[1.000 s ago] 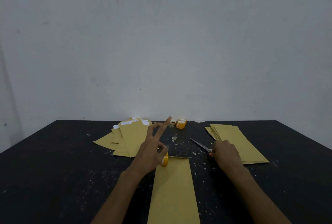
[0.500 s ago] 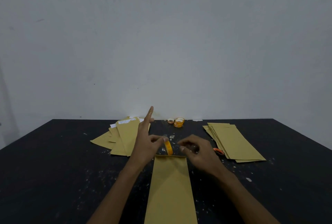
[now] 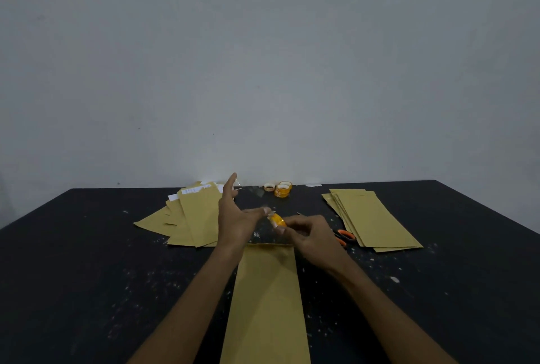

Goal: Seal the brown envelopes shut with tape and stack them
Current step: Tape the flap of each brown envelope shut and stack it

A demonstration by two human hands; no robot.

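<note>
A brown envelope (image 3: 266, 305) lies lengthwise on the black table (image 3: 87, 276) in front of me. Just above its far end, both hands meet on a small orange tape roll (image 3: 277, 220). My left hand (image 3: 236, 217) pinches the roll's left side with its thumb, and its index finger points straight up. My right hand (image 3: 309, 236) pinches the right side between thumb and fingers. I cannot tell whether tape is being pulled off. A loose pile of brown envelopes (image 3: 193, 217) lies to the left. A neater stack of envelopes (image 3: 374, 217) lies to the right.
Orange-handled scissors (image 3: 344, 236) lie on the table between my right hand and the right stack. Spare tape rolls (image 3: 282, 189) sit near the table's far edge, against a plain grey wall. White specks are scattered over the tabletop.
My right hand left the scissors on the table and came over to the tape roll. The left hand lifted the roll off the envelope's end.
</note>
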